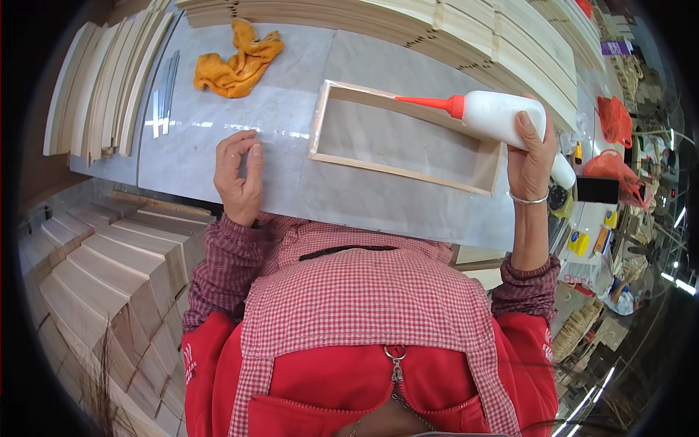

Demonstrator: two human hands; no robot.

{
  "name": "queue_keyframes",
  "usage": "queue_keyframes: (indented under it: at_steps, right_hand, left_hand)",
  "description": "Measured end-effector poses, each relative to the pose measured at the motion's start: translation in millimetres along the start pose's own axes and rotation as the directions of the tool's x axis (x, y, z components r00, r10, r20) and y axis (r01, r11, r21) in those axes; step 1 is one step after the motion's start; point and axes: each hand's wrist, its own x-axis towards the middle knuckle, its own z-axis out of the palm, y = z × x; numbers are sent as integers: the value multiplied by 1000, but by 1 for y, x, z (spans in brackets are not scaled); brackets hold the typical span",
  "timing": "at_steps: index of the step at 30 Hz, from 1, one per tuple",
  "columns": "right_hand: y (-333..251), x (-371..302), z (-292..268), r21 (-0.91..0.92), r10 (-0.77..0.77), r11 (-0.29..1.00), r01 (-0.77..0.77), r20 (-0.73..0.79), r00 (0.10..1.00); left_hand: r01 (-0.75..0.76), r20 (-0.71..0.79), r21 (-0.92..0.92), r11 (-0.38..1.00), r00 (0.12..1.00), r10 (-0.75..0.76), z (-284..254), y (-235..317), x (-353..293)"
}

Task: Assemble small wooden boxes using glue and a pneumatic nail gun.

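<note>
In my right hand [531, 149] is a white squeeze bottle [499, 115] with a long red nozzle, fingers wrapped round its body. The bottle lies nearly level, its tip pointing left above the far side of a thin rectangular wooden frame [397, 167]. The frame rests on the grey tabletop, and the table surface shows through it. My left hand [240, 175] is over the table left of the frame, apart from it. Its fingers are bent with the thumb close to them, and whether anything small sits between them is hidden.
An orange cloth [237, 65] lies crumpled at the far left, near thin metal strips [166, 95]. Wooden slats [102, 80] stand at the left edge. Long stacked boards [466, 36] line the back. Stacked wooden pieces [109, 269] fill the lower left. Red plastic bags [615, 122] lie right.
</note>
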Motion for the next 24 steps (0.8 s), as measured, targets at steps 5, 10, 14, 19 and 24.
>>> queue_keyframes:
  at_steps: [5, 10, 14, 19, 24]
  right_hand:
    - [-2, -6, -38, 10, -6, 1000, 7, -72, 997]
    - [-4, -15, -76, 10, -35, 999, 37, -161, 986]
    - [-5, -23, -103, 2, -75, 997, 78, -237, 969]
    - [0, -31, -140, 7, -88, 995, 95, -316, 945]
    - [2, -38, -153, 13, -86, 995, 97, -356, 930]
  left_hand:
    - [0, 17, 12, 1000, 1000, 0, 1, 3, 0]
    - [-5, 35, 45, 999, 999, 4, 2, 3, 0]
    - [-25, 48, 66, 997, 999, 22, 3, 3, 1]
    - [-3, 56, 75, 997, 998, -1, 4, 1, 0]
    - [34, 60, 76, 997, 997, -38, 5, 2, -1]
